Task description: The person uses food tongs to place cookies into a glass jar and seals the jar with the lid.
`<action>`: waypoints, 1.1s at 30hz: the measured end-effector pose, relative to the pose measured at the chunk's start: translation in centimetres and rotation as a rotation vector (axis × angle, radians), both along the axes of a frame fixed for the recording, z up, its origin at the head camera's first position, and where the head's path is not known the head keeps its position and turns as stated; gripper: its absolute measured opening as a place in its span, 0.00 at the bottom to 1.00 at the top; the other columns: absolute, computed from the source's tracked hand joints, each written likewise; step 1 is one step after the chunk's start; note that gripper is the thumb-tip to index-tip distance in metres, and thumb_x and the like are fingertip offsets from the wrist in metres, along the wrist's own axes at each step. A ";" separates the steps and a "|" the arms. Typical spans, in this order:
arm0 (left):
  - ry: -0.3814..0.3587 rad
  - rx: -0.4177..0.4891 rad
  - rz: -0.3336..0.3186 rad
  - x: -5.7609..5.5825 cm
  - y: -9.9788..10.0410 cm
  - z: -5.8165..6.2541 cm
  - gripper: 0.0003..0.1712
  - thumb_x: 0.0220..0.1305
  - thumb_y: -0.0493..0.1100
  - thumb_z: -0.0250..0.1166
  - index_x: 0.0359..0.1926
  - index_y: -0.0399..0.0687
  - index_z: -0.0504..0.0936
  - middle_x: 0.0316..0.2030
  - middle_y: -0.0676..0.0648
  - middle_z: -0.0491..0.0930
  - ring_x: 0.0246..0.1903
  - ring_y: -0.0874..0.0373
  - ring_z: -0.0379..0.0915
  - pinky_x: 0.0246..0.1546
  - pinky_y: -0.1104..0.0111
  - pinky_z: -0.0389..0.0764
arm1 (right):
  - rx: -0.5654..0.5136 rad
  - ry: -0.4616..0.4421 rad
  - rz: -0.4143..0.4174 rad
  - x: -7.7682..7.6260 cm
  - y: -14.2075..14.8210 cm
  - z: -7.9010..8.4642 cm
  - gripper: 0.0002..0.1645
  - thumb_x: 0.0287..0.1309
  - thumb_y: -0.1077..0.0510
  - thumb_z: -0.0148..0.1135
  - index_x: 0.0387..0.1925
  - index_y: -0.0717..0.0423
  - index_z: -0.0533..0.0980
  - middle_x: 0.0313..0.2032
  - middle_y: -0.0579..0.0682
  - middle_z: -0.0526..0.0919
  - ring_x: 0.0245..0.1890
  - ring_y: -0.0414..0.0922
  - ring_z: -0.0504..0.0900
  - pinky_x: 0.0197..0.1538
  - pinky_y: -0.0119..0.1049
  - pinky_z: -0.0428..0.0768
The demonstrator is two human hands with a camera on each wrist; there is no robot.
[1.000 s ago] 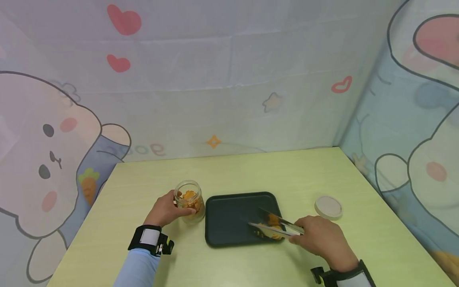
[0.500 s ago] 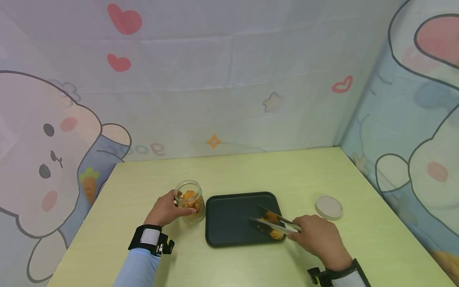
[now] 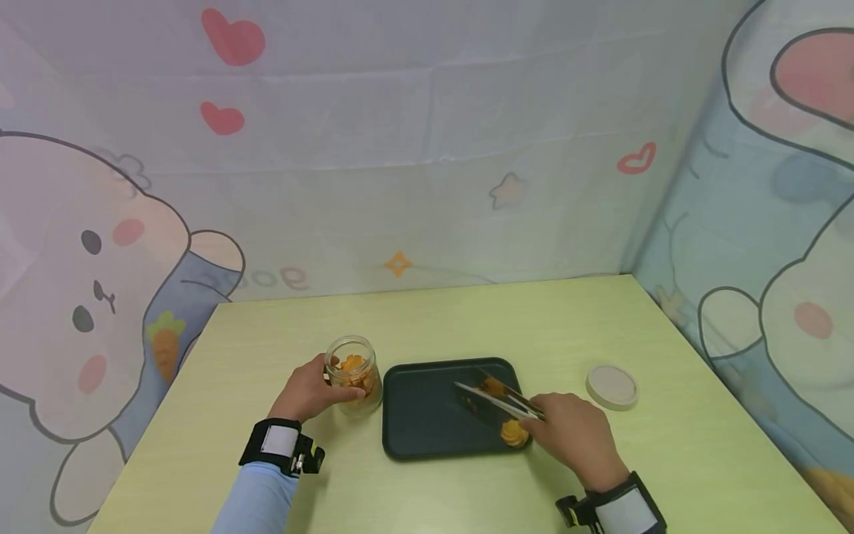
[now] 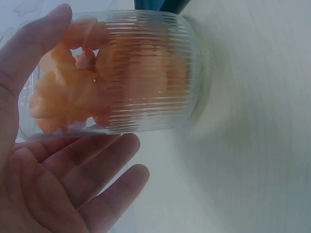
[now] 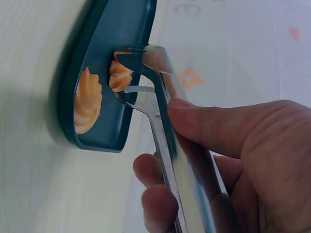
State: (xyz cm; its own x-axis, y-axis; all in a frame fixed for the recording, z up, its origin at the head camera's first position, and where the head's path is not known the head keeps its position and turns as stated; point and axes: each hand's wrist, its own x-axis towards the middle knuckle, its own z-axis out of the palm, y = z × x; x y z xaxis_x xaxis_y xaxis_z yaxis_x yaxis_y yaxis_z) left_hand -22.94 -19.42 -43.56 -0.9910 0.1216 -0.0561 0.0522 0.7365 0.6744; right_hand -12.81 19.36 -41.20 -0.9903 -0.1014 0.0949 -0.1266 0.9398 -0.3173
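Note:
My left hand [image 3: 303, 389] grips a clear glass jar [image 3: 363, 406] that stands without its lid beside the tray, thumb on one side and fingers on the other. Several orange-yellow swirled cookies [image 4: 68, 97] show through its ribbed wall. Metal tongs [image 5: 189, 189] are held in my right hand [image 3: 570, 430], thumb on one arm and fingers round the other. Between the tong tips, over the dark green tray [image 3: 420, 408], is one swirled cookie [image 5: 120, 75]. A second cookie [image 3: 514, 432] lies in the tray's near right corner.
A round whitish lid [image 3: 611, 387] lies on the pale yellow table [image 3: 427, 322] to the right of the tray. Behind the table hangs a cloth backdrop [image 3: 400, 111] with cartoon prints.
My right hand has moved left with the tongs, away from the tray's near right corner, and one cookie there is now uncovered. The left hand and jar stay put.

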 end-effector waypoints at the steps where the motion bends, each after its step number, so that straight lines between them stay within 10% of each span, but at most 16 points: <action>1: 0.000 0.002 -0.001 0.0 0.0 -0.1 0.47 0.45 0.61 0.80 0.57 0.35 0.73 0.49 0.39 0.80 0.45 0.47 0.77 0.41 0.56 0.78 | -0.003 0.000 -0.004 -0.1 -0.1 0.0 0.08 0.55 0.51 0.69 0.26 0.48 0.79 0.18 0.42 0.72 0.18 0.42 0.66 0.21 0.37 0.63; 33: -0.003 -0.001 0.002 0.2 0.1 0.3 0.46 0.46 0.59 0.80 0.57 0.35 0.73 0.49 0.39 0.80 0.45 0.47 0.77 0.42 0.55 0.78 | -0.025 0.114 0.031 -1.4 -2.0 2.2 0.15 0.59 0.49 0.68 0.23 0.47 0.73 0.15 0.42 0.67 0.15 0.42 0.65 0.19 0.36 0.60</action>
